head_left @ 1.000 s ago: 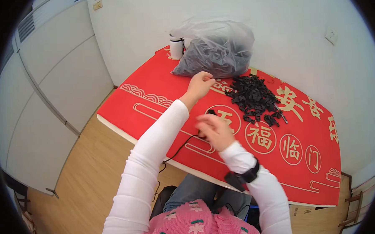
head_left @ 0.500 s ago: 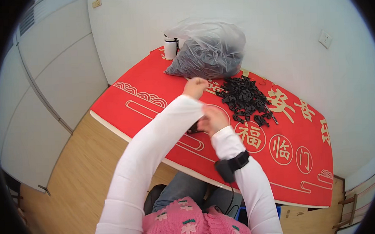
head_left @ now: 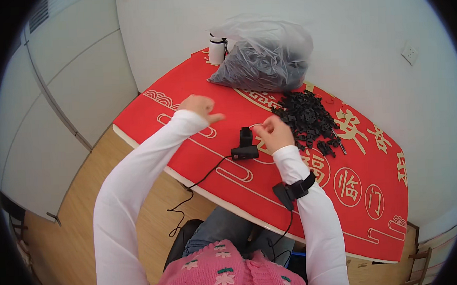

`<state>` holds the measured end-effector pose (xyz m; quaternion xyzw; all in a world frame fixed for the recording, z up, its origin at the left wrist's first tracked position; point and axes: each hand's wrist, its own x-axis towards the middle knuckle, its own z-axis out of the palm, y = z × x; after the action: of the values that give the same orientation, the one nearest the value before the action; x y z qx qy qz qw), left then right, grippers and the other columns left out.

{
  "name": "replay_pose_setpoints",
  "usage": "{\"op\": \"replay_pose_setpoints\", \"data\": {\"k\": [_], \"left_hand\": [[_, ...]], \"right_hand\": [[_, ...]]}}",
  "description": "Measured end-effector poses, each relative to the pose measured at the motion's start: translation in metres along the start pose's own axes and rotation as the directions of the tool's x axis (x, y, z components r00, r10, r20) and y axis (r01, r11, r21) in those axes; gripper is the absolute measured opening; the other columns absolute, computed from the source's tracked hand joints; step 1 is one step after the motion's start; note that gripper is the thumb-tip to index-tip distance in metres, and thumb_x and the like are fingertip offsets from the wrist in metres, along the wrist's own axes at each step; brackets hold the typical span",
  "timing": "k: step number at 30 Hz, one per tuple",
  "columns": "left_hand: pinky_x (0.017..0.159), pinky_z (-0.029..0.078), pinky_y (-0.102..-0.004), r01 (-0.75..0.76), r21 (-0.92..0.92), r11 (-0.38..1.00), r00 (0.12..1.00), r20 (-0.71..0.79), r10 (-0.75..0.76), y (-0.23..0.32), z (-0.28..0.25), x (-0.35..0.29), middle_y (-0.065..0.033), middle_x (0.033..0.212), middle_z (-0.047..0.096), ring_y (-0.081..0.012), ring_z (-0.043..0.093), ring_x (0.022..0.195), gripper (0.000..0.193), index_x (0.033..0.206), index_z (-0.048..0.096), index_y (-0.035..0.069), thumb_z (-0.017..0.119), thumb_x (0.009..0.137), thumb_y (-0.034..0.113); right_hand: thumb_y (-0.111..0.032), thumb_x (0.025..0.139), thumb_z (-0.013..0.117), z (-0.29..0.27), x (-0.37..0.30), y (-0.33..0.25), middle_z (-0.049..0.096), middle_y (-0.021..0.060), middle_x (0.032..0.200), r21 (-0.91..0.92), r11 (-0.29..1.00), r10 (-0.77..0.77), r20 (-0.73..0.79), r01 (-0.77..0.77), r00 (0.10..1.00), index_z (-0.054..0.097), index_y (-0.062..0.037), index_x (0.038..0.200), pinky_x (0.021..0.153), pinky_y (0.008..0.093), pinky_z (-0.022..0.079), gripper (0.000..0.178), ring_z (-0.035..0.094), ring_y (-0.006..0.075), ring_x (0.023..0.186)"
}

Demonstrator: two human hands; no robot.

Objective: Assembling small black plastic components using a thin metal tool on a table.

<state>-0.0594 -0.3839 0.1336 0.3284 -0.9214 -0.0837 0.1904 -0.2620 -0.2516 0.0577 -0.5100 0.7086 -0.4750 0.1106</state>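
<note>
My left hand (head_left: 199, 107) hovers over the left part of the table, its thumb stuck out apart from the loosely bent fingers, with nothing in it. My right hand (head_left: 277, 133), its fingers half bent and a little blurred, shows nothing in its grasp. It is beside a black wrist-strap device (head_left: 245, 151), which lies on the red tablecloth (head_left: 209, 158) between my hands with its strap standing up. A similar black strapped device (head_left: 295, 189) sits round my right wrist. Close beyond my right hand lies a heap of small black plastic parts (head_left: 306, 113).
A large clear plastic bag (head_left: 265, 59) full of dark parts stands at the back, next to a white bottle (head_left: 217, 50). A thin pen-like tool (head_left: 339, 141) lies by the heap. A black cable (head_left: 209, 173) hangs over the table's front edge.
My hands have drawn apart; the left one moved left from the right wrist area. The black strapped device, mostly hidden under my hands before, now shows on the table.
</note>
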Motion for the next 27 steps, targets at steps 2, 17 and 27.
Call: {"op": "replay_pose_setpoints", "data": {"k": [2,17,27], "left_hand": [[0.057,0.046,-0.0423,-0.098,-0.016,0.995,0.995,0.026,0.099,-0.041,0.035,-0.009,-0.0150,0.064,0.057,-0.0327,0.059,0.063,0.025,0.063,0.053,0.007,0.067,0.075,0.025],[0.053,0.042,-0.0255,-0.118,-0.802,0.585,0.988,-0.153,-0.011,0.011,0.143,-0.011,-0.0038,0.059,0.056,-0.0081,0.055,0.058,0.018,0.095,0.064,0.004,0.065,0.081,0.015],[0.046,0.031,-0.0232,0.011,-0.847,0.531,0.995,0.061,0.078,0.041,0.099,-0.007,0.0011,0.057,0.051,-0.0036,0.041,0.049,0.016,0.093,0.064,0.002,0.064,0.082,0.014]], "right_hand": [[-0.026,0.080,0.071,0.008,0.000,0.003,0.064,0.0079,0.070,-0.169,0.984,0.062,0.024,-0.057,0.998,0.062,-0.0004,0.085,0.056,0.0288,0.049,0.028,0.061,0.0156,0.059],[-0.019,0.087,0.066,0.023,-0.012,0.045,0.063,0.0005,0.076,0.768,0.598,0.056,0.245,-0.229,0.968,0.061,-0.0038,0.085,0.064,0.0254,0.048,0.016,0.060,0.0095,0.069],[-0.022,0.092,0.058,-0.003,-0.033,0.008,0.062,0.0050,0.094,0.900,0.222,-0.016,0.387,-0.374,0.922,0.057,-0.0054,0.103,0.075,0.0293,0.052,0.020,0.062,0.0149,0.079]]}}
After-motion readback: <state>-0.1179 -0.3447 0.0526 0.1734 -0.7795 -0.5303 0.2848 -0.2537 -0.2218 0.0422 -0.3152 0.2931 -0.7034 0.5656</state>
